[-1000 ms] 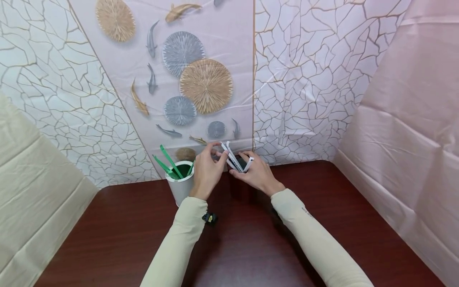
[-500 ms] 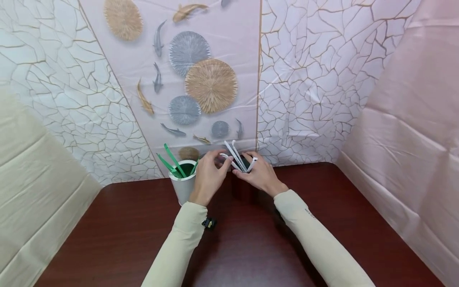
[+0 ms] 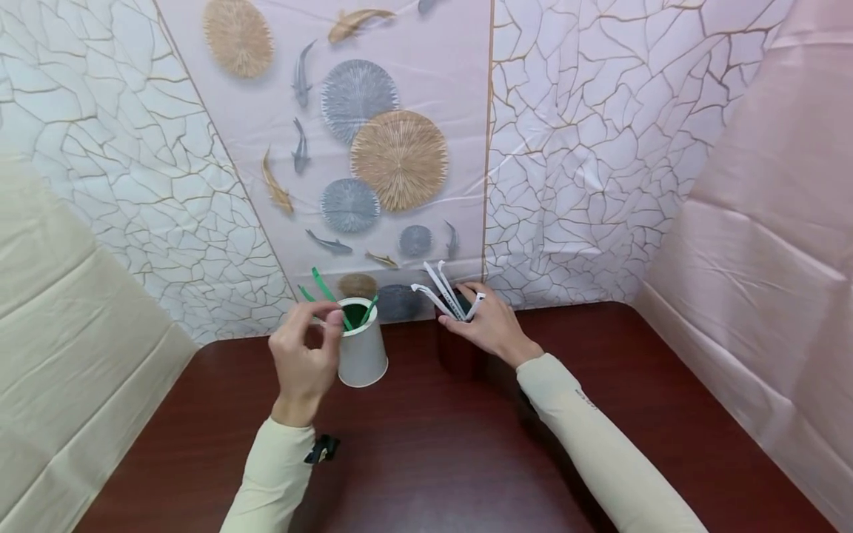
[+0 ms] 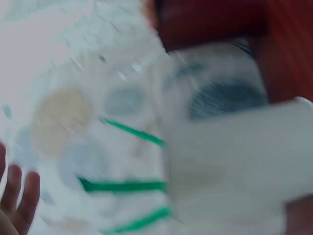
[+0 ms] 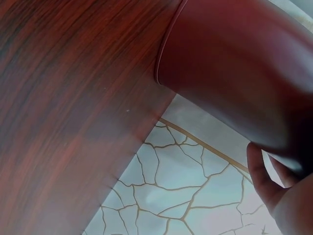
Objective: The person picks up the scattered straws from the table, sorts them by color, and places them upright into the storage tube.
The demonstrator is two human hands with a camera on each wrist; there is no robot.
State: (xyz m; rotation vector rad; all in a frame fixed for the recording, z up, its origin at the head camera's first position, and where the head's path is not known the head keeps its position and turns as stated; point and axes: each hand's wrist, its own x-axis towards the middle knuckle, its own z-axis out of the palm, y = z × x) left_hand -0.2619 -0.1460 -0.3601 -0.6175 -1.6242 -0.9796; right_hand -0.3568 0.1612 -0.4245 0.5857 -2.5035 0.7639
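In the head view my right hand (image 3: 493,326) grips a dark red cup (image 3: 460,354) near its rim. Several slim white sticks (image 3: 435,299) with bent tips lean out of this cup. The right wrist view shows fingers (image 5: 264,181) against the side of the dark red cup (image 5: 230,63). My left hand (image 3: 303,363) is raised in front of and left of a white cup (image 3: 363,359), partly covering the green strips (image 3: 323,284) that stand in it. I see nothing held in its bent fingers. In the blurred left wrist view its fingers (image 4: 24,200) are apart from the green strips (image 4: 127,186).
Both cups stand at the back of a dark red wooden table (image 3: 426,459). Behind them hangs a patterned cloth (image 3: 566,148) with fish and round motifs. Plain pale cloths flank the table left (image 3: 73,333) and right (image 3: 746,296).
My left hand has let go of the white sticks and moved left, past the white cup. One white stick now leans further left. The right hand stays on the dark red cup.
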